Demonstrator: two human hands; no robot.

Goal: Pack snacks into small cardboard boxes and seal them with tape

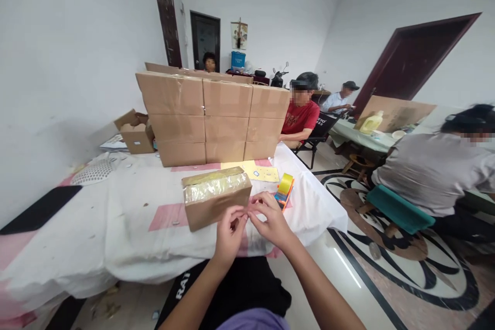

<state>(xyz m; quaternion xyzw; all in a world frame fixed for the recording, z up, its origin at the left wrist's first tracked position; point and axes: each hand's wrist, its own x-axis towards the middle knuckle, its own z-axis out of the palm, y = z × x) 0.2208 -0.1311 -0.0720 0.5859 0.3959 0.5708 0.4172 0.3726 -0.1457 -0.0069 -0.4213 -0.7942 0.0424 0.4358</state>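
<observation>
My left hand and my right hand meet fingertip to fingertip in front of a cardboard box. Both are pinched closed; whatever lies between the fingers is too small to make out. Shiny clear tape covers the top of the box, which rests on the cloth-covered table. Just beyond my right hand stands an orange and blue tape dispenser with a yellow roll. Behind the box lie yellow sheets with a small label on them.
Stacked cartons form a wall across the table's far side. An open carton stands at the left by the wall. A person in red sits beyond the stack; another in grey sits at right on a teal-topped stool.
</observation>
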